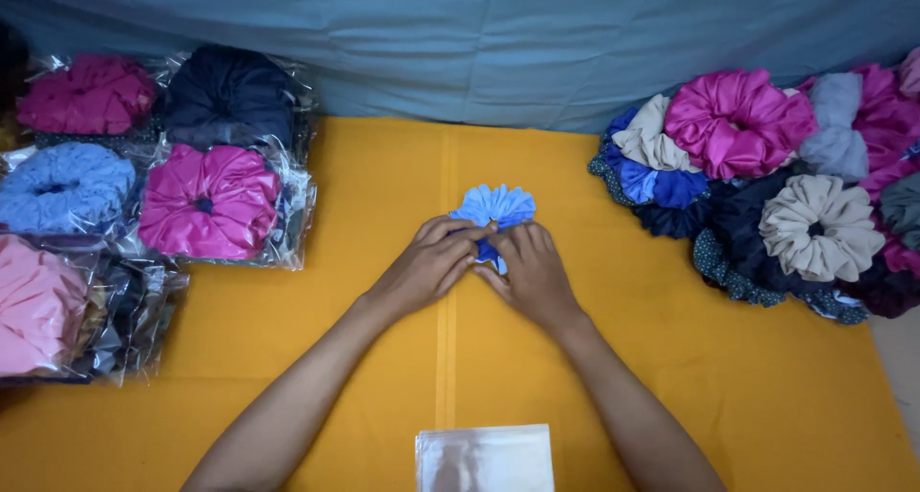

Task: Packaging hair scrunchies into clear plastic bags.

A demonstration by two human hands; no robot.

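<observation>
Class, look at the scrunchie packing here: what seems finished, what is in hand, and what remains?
Done: bagged scrunchies lie stacked at the left. In hand: the left hand and right hand press on a light blue scrunchie. Left: a loose scrunchie pile at the right, and clear empty bags near the front.

Clear plastic bags [144, 195] of scrunchies — magenta, navy, blue, pink — are heaped at the frame's left; a flat stack of empty clear bags [484, 458] lies at bottom centre.

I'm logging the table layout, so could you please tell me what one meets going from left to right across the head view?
Bagged scrunchies → left hand → light blue scrunchie → right hand → loose scrunchie pile.
</observation>
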